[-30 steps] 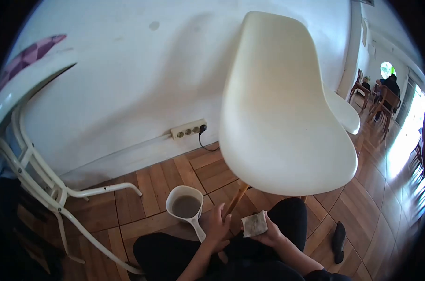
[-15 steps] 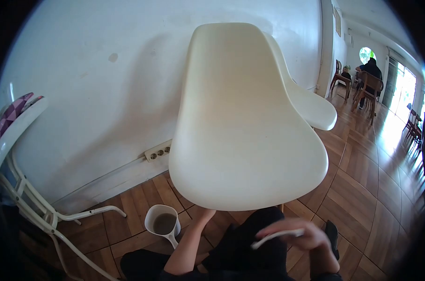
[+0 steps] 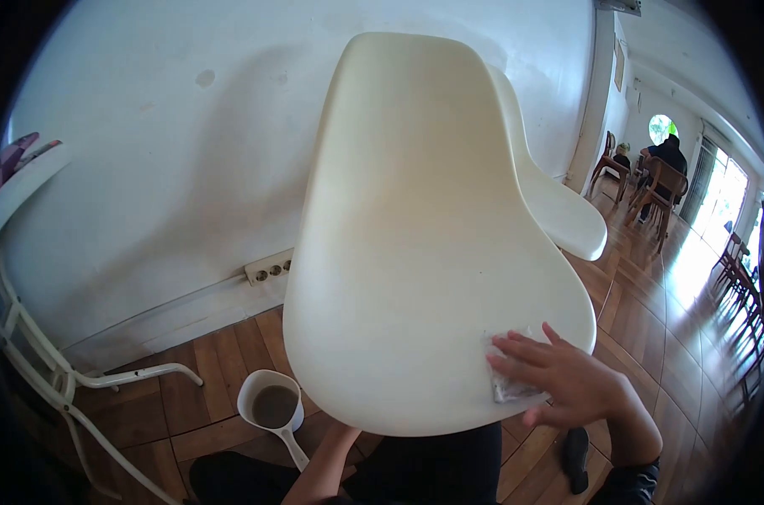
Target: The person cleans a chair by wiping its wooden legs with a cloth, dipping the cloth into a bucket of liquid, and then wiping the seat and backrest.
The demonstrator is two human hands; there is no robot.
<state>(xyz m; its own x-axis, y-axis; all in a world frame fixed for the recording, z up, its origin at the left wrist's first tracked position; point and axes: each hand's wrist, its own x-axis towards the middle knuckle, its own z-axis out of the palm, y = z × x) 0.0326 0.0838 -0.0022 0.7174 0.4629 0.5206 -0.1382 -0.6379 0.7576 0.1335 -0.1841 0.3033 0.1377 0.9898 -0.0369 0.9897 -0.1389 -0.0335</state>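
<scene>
A cream moulded chair (image 3: 399,278) stands in front of me, its broad seat edge towards me. On the right front of its seat, my right hand (image 3: 559,374) lies with outstretched fingers over a thin white cloth (image 3: 510,390), pressing it against the surface. The thumb is spread away from the fingers. My left hand (image 3: 341,433) reaches beneath the front edge of the seat; its fingers are hidden there. Beside my left forearm, a white dipper (image 3: 245,402) holding murky water (image 3: 275,407) rests on the floor, its handle pointing towards me.
Another cream chair (image 3: 571,220) stands behind the first. A white tubular-legged chair (image 3: 62,383) is at the left. A socket strip (image 3: 268,268) runs along the white wall (image 3: 146,168). Far right, a person (image 3: 668,156) sits among wooden chairs on the wood-patterned floor (image 3: 643,337).
My right hand has brought the white cloth from above my lap onto the seat, and its fingers have flattened over it. My left hand stays under the seat edge. The view has shifted slightly.
</scene>
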